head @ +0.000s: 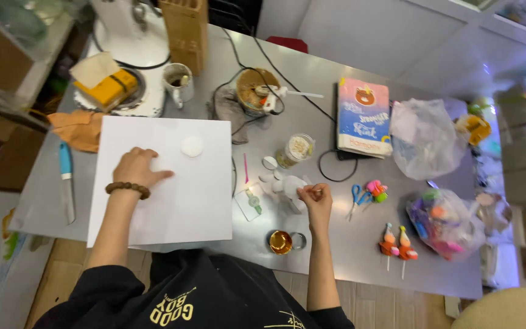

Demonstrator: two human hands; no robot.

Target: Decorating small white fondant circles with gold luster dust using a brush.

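My left hand (136, 169) rests flat on a large white sheet (171, 201) that covers the near left of the grey table (336, 244); a bead bracelet circles its wrist. A small white disc (192, 146) lies on the sheet, apart from that hand. My right hand (315, 198) is pinched on a small white piece (293, 184) beside several other small white shapes (270, 178). Just left of it lies a small clear card with a green figure (251, 201). A round gold tin (280, 242) sits near my right forearm.
A blue-handled knife (65, 180) lies at the left edge. Behind are a mug (178, 81), a bowl with cables (257, 90), a glass jar (296, 149), a pink and blue box (364, 116), plastic bags (424, 137), blue scissors (356, 196) and two orange figures on sticks (396, 242).
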